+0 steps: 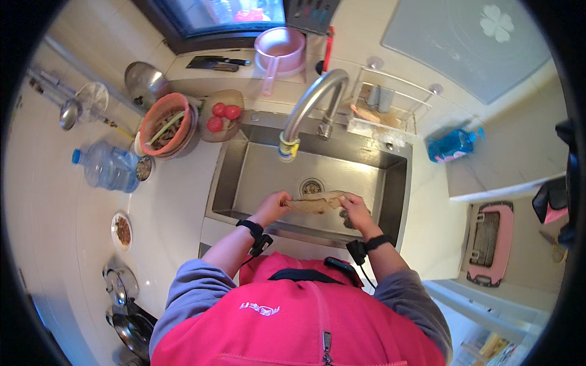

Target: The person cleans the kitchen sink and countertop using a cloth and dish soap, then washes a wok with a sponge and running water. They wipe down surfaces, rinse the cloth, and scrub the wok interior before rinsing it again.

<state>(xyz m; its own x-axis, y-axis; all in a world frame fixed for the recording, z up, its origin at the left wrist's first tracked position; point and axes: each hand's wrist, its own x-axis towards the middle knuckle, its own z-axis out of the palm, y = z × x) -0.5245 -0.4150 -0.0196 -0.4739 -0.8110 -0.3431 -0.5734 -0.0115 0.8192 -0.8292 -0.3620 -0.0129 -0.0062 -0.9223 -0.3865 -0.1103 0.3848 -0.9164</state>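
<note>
A damp-looking beige cloth (316, 202) is stretched between my two hands over the steel sink (261, 171). My left hand (274, 207) pinches its left end, and its right end is gripped by my right hand (357, 210). Just beyond the cloth lies the round drain strainer (311, 186), with bits of matter in it. A dark clump (346, 219), too small to identify, shows in the sink beside my right hand. Above the basin arches a metal faucet (311, 98) with a yellow-and-white tip; no running water is visible.
Left of the sink stand a plate of tomatoes (237, 126), an orange basket (183, 128), a large water bottle (110, 167) and a small plate of food (122, 232). Knives (217, 64) and a pink dipper (280, 45) are behind. Rightward are a wire rack (398, 87) and blue soap bottle (453, 145).
</note>
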